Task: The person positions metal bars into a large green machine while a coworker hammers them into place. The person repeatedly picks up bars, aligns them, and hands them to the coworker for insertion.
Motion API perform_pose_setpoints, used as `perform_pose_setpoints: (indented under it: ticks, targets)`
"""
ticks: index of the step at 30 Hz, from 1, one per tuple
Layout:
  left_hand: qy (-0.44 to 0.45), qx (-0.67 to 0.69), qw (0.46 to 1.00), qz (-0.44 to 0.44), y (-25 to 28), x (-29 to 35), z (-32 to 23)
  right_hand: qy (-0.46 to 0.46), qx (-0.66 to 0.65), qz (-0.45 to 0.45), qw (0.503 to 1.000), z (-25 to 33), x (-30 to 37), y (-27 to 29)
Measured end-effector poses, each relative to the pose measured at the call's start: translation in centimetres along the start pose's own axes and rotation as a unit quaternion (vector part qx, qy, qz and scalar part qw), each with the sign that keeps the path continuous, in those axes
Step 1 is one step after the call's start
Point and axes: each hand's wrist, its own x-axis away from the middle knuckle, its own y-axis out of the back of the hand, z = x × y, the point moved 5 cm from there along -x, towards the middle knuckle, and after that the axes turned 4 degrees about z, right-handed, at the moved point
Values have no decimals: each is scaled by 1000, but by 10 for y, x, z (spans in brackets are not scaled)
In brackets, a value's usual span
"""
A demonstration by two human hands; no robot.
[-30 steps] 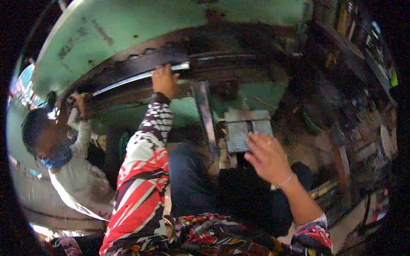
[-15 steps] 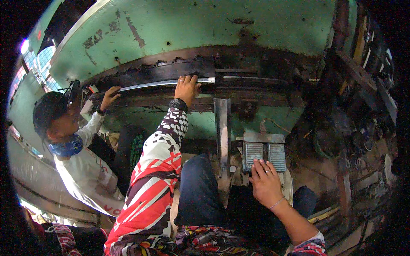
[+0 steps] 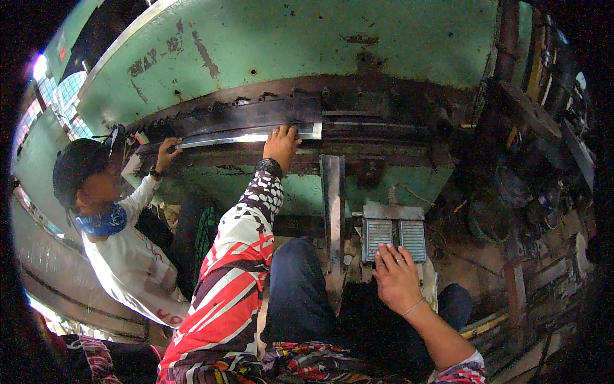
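Note:
A long, shiny metal strip [image 3: 246, 137] lies across the dark bed of a large green press [image 3: 268, 48]. My left hand [image 3: 281, 148] is closed over it near its right end, fingertips on the far side and the thumb side hidden. At the strip's left end, a co-worker's hand [image 3: 167, 153] grips it too. Lower right, my right hand [image 3: 398, 278] lies with fingers stretched out against the near edge of a grey metal box with two ribbed pedals [image 3: 379, 237]. It grasps nothing.
A co-worker in a white shirt [image 3: 125, 262] sits close on my left. An upright metal channel [image 3: 332, 205] stands between my left arm and the pedal box. Cables and dark machine parts [image 3: 505, 198] crowd the right side. My knee [image 3: 297, 281] is below the channel.
The strip has come slightly nearer to me and tilted, so more of its bright face shows. My left hand and the co-worker's hand moved with it. My right hand stays at the pedals.

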Motion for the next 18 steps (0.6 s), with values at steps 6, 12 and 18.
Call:
perform_pose_setpoints:
  ticks: [6,12,18]
  targets:
    - [18,46,998,26,-7,-5,-9,-5,6,10,1000,-2,2,3]
    - [-69,-84,994,-1,-10,13,25,13,8,35,999,8,1,-1]
    - [-53,-97,994,-12,-9,-8,-27,-18,28,42,999,-11,11,-13]
